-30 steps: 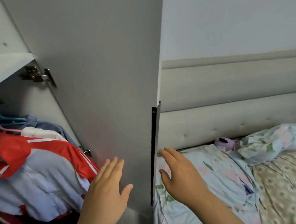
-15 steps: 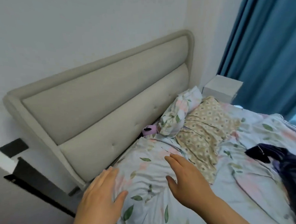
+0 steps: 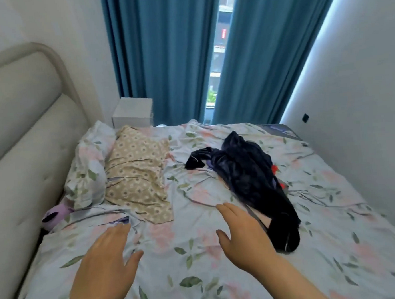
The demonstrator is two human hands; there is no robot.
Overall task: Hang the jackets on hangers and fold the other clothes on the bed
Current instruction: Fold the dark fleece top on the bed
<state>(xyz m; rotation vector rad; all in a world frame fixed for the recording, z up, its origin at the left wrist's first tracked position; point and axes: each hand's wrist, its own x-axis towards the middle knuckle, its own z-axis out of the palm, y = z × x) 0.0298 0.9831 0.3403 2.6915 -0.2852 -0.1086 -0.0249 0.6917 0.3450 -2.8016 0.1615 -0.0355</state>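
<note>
A crumpled dark navy garment [image 3: 246, 171] lies on the floral bed [image 3: 198, 260], right of centre, with bits of red [image 3: 274, 169] showing at its far side. My right hand [image 3: 242, 232] hovers open just left of its near end, fingers straight, holding nothing. My left hand [image 3: 106, 259] hovers open over the sheet at lower left, also with nothing in it. A beige patterned cloth [image 3: 135, 176] lies spread near the pillows.
A padded beige headboard [image 3: 25, 141] runs along the left. A floral pillow [image 3: 86, 170] and a small purple toy [image 3: 55, 214] lie beside it. A white nightstand [image 3: 133, 112] and blue curtains [image 3: 163, 59] stand behind the bed; a white wall [image 3: 362, 93] bounds the right.
My view has swung right, from the open wardrobe with hung jackets to the bed. Both hands stay open and raised in front of me; the dark garment has come fully into view.
</note>
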